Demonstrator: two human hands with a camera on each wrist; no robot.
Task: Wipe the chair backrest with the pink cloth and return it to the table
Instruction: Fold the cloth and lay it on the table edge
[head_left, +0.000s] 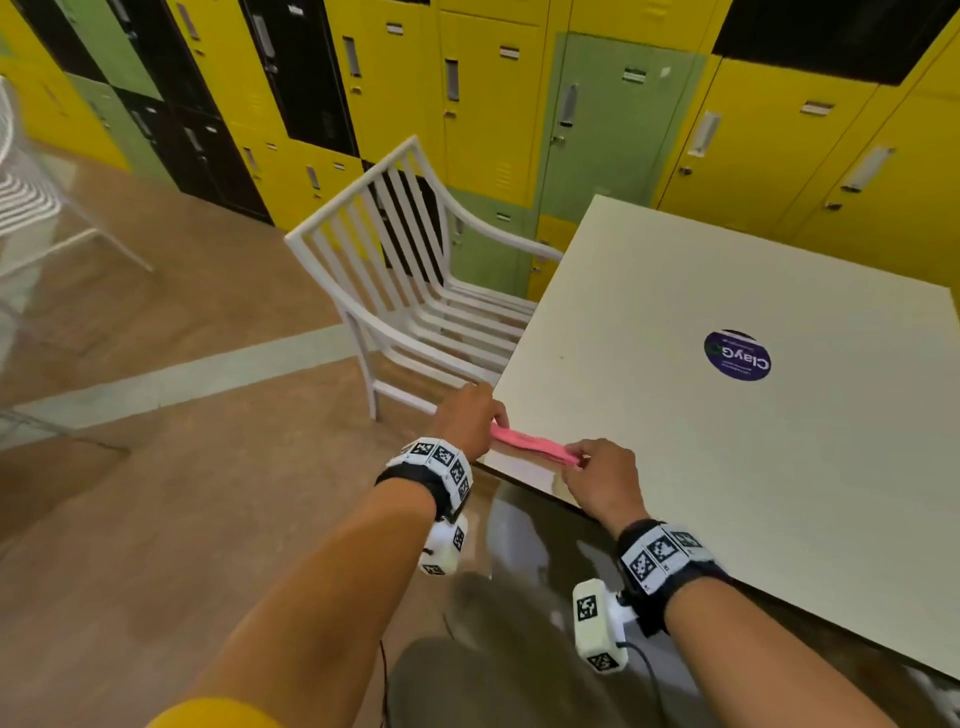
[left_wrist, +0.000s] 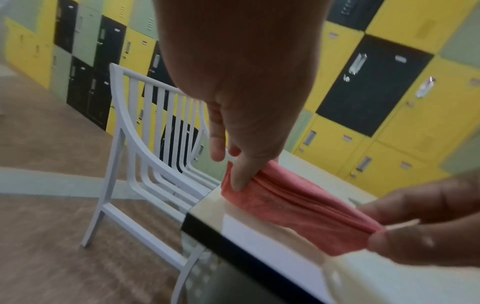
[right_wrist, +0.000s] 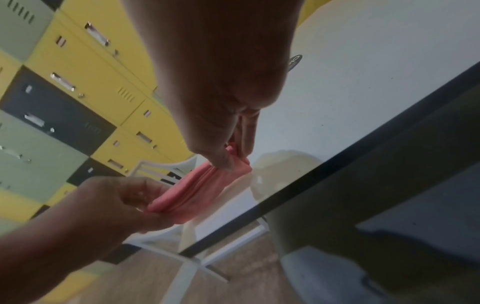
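Observation:
The pink cloth (head_left: 530, 446) is stretched in a bunched strip just above the near left corner of the white table (head_left: 727, 415). My left hand (head_left: 470, 418) pinches its left end and my right hand (head_left: 597, 475) pinches its right end. The left wrist view shows the cloth (left_wrist: 291, 207) folded in pleats over the table corner (left_wrist: 207, 211), with my left fingers (left_wrist: 240, 174) on its end. In the right wrist view, the right fingertips (right_wrist: 224, 159) grip the cloth (right_wrist: 202, 187). The white slatted chair (head_left: 410, 270) stands left of the table, its backrest (head_left: 363, 208) apart from both hands.
A wall of yellow, green and black lockers (head_left: 467, 104) runs behind the chair and table. A round purple sticker (head_left: 736, 356) lies on the tabletop. Another white wire chair (head_left: 21, 197) stands at the far left. Brown floor (head_left: 156, 467) stretches left of me.

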